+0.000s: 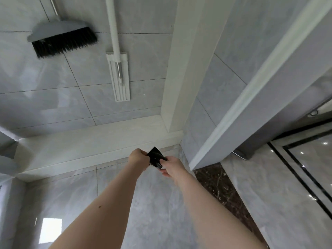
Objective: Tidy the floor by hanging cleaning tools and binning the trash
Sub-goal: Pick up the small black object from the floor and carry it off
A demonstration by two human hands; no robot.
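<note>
Against the tiled wall: a broom (61,39) with a grey head and black bristles hangs at the upper left, its handle running out of the top of the view.
Beside the broom: a white flat mop (119,74) hangs to its right, head pointing down, well clear of the floor (158,198).
Left hand (138,159): closed in a fist on one edge of a black plastic bag (156,157).
Right hand (171,167): fingers pinched on the opposite edge of the same bag.
Bag position: held in the air between both hands, above the grey floor, near the white ledge (93,148) at the foot of the wall.
Right side: a grey door (269,97) stands ajar.
</note>
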